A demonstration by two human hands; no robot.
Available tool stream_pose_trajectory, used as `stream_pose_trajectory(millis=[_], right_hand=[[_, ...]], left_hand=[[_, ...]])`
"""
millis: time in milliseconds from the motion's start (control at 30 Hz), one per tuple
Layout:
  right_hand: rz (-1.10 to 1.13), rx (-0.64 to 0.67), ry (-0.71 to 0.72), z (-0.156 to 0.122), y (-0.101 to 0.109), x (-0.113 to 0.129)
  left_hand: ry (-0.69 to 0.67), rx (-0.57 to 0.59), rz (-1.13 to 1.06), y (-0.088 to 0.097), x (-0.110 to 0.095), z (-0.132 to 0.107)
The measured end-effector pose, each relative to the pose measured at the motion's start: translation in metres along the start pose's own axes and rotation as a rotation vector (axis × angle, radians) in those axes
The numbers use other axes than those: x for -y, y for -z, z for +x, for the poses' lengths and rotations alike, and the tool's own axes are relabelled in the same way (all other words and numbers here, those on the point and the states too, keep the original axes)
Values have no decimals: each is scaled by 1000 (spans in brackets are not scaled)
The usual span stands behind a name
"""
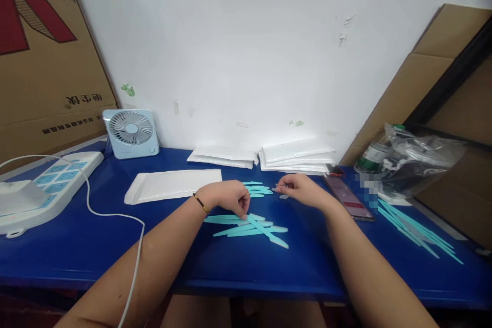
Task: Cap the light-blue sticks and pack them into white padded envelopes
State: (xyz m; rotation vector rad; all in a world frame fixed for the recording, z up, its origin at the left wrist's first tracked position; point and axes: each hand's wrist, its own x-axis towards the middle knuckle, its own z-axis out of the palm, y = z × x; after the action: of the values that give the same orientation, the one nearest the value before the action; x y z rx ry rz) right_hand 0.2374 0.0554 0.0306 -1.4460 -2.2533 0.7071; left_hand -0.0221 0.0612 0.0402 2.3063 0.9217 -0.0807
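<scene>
A turquoise plastic stick is being pinched at its plain end by the left hand, over a loose pile of similar sticks that is being carried by the blue surface. In the right hand's closed grip, a small translucent piece is apparently being held beside the farther sticks. Control is probably being helped most by light pinching, with the pale flared tip being kept untouched.
</scene>
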Motion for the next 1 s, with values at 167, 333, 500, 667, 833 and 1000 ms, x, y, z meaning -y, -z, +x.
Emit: stream_pose_trajectory(millis=[167, 333, 500, 667, 833, 1000], right_hand=[[207, 193, -41, -4, 6, 6], [266, 218, -35, -5, 8, 6], [283, 142, -34, -3, 2, 8], [277, 145, -32, 0, -2, 6], [136, 7, -63, 1, 10, -14], [-43, -21, 120, 0, -9, 9]], left_hand=[[55, -151, -42, 7, 10, 0], [120, -243, -40, 15, 23, -4], [142, -260, -52, 16, 27, -4], [113, -268, -51, 15, 33, -1], [195, -302, 29, 16, 44, 0], [168, -331, 42, 16, 34, -3]])
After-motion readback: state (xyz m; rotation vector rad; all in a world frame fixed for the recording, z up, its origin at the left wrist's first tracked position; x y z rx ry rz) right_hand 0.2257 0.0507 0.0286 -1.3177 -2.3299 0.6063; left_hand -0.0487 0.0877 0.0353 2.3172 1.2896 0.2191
